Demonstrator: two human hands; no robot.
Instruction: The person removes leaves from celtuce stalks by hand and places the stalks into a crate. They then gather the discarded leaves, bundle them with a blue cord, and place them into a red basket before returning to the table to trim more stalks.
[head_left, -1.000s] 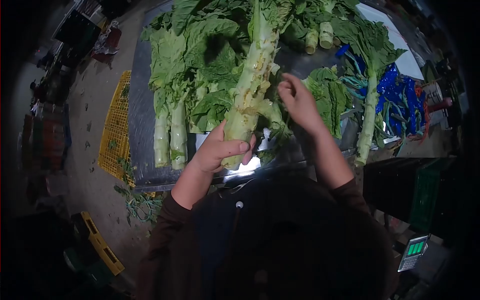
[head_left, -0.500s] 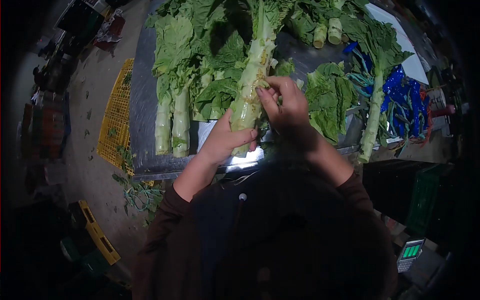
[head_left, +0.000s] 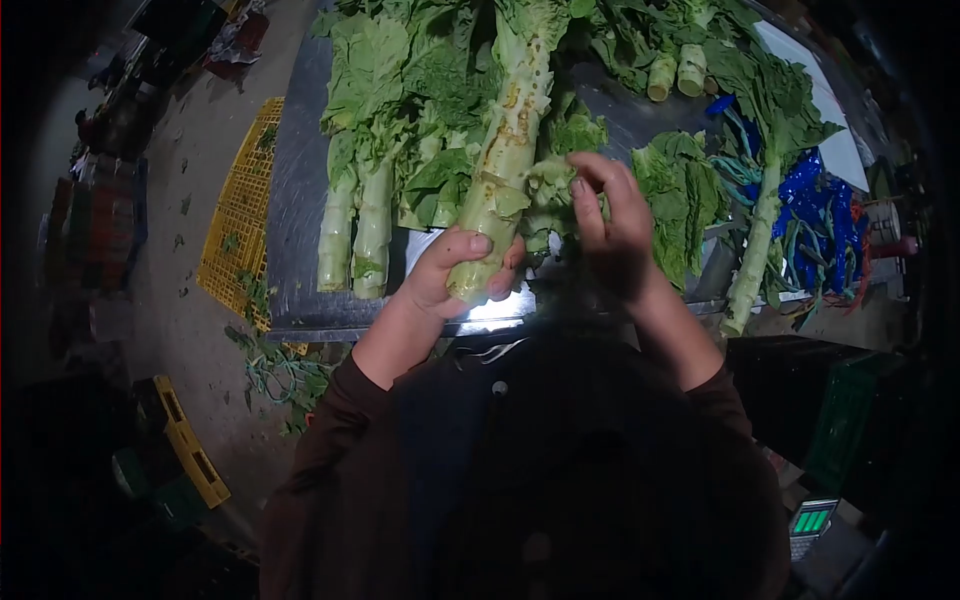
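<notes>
My left hand [head_left: 462, 268] is wrapped round the lower end of a thick pale-green stalk [head_left: 507, 150] with brown marks along it and leaves at its top. Just right of the stalk is my right hand [head_left: 612, 210], its thumb and fingers apart, holding nothing that I can see. A loose pale leaf piece [head_left: 550, 185] is beside its fingertips. Two leafy stalks [head_left: 373, 225] lie side by side on the metal table [head_left: 298, 200] to the left. Cut leaves [head_left: 680, 190] lie right of my right hand.
Another long stalk [head_left: 762, 230] lies across the table's right edge, near blue plastic and cords [head_left: 805, 215]. More stalk ends [head_left: 690, 72] are at the back. A yellow grid [head_left: 238, 200] and leaf scraps are on the left floor. A lit display [head_left: 812, 518] is at lower right.
My right hand has come off the stalk and moved right, its fingers spreading. The left hand keeps its hold, and the stalk has turned a little, with a peeled flap now showing.
</notes>
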